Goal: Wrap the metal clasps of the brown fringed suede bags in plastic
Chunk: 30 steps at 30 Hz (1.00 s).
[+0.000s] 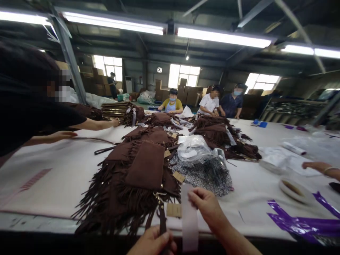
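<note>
My left hand (156, 241) is closed around a dark brown strap (162, 219) near the table's front edge. The strap hangs from a gold clasp on a brown fringed bag (147, 164), which lies on a pile of similar bags. My right hand (205, 205) pinches a pale translucent strip (189, 219) near its upper end; the strip hangs down past the table edge. Between the hands a tan tag (174, 210) lies beside the strip. Behind my right hand sits a black-and-white speckled bundle (202, 171) with clear plastic (193, 148) on top.
A co-worker's arms (98, 124) reach in from the left. At right lie a tape roll (293, 189), purple plastic (300, 225) and another person's hand (317, 166). More brown bags (216, 131) are piled farther back, with several people beyond.
</note>
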{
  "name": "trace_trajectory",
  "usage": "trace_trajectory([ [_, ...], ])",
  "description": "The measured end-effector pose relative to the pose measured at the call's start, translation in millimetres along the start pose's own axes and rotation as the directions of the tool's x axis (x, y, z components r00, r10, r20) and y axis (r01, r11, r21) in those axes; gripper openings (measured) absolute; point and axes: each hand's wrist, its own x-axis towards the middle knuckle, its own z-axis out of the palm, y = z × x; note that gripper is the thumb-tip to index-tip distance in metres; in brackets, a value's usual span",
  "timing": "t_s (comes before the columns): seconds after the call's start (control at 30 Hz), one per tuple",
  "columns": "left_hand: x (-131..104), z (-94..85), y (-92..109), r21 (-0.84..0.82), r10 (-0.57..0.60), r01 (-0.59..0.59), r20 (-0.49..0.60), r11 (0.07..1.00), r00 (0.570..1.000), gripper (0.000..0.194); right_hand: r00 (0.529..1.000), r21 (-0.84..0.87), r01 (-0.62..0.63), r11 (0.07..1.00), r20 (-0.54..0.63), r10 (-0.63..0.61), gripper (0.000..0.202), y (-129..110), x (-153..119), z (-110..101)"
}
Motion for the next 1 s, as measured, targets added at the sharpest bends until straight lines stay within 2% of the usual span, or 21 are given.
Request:
trace_trajectory([
  [0.07, -16, 1.0, 8, 0.039, -0.009, 0.007, 0.042, 0.999, 0.999, 0.044, 1.000, -0.073, -0.004, 0.997, 0.007, 0.005, 0.037, 3, -8, -10],
  [0.13, -23, -0.6, 22, 0.060, 0.039, -0.043, 0.064, 0.997, 0.997, 0.035, 0.999, -0.145, -0.013, 0.989, 0.041, 0.019, 0.036, 7, -18, -15],
  [0.2, -22, -3.3, 38, 0.032, 0.067, -0.066, -0.021, 0.997, 0.998, 0.035, 0.994, -0.204, -0.027, 0.979, 0.097, 0.048, 0.035, 11, -30, -13],
  [0.27, -14, -4.5, 50, -0.043, 0.151, -0.158, -0.124, 0.987, 0.981, 0.034, 0.986, -0.242, -0.031, 0.970, 0.150, 0.069, 0.034, 12, -42, -7],
  [0.33, -6, -2.3, 56, -0.089, 0.246, -0.264, -0.172, 0.961, 0.954, 0.031, 0.978, -0.264, -0.018, 0.964, 0.197, 0.072, 0.034, 13, -51, 1],
  [0.47, 5, 6.5, 55, -0.044, 0.335, -0.352, -0.216, 0.935, 0.917, 0.023, 0.962, -0.258, -0.005, 0.966, 0.264, 0.076, 0.033, 13, -60, 11],
  [0.63, 11, 7.8, 47, 0.010, 0.356, -0.374, -0.327, 0.927, 0.875, 0.023, 0.956, -0.264, -0.014, 0.965, 0.278, 0.090, 0.033, 16, -60, 10],
  [0.87, 10, 8.8, 40, 0.108, 0.367, -0.351, -0.332, 0.930, 0.869, 0.022, 0.945, -0.217, -0.088, 0.972, 0.291, 0.150, 0.033, 13, -60, 17],
  [1.0, 7, 6.7, 37, 0.114, 0.368, -0.351, -0.312, 0.930, 0.876, 0.021, 0.933, -0.143, -0.173, 0.975, 0.293, 0.208, 0.036, 11, -60, 21],
])
